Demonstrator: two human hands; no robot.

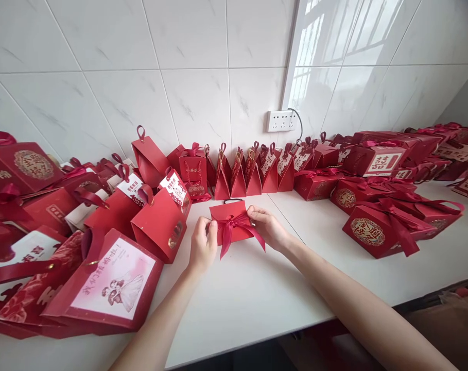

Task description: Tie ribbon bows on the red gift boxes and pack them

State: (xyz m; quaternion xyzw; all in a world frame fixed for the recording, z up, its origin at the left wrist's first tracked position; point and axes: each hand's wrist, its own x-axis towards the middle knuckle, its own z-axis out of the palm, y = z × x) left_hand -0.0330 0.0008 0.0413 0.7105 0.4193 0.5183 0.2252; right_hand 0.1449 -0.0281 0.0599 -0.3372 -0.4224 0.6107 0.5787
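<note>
A small red gift box (239, 234) with a dark red ribbon bow (232, 223) across its front is held just above the white table. My left hand (204, 241) grips its left side, thumb toward me. At its upper right edge my right hand (267, 226) pinches the box with bent fingers. The bow's two tails hang down over the front. Close to my left hand stands a red box with a loop handle (156, 221). The back of the held box is hidden.
Red gift boxes with a wedding picture (114, 288) and labels crowd the left. A row of triangular red boxes (253, 178) lines the wall. Ribboned boxes (367, 232) are piled at right. A white power strip (282, 121) hangs on the tiled wall. The white table's (234, 324) front edge is near me.
</note>
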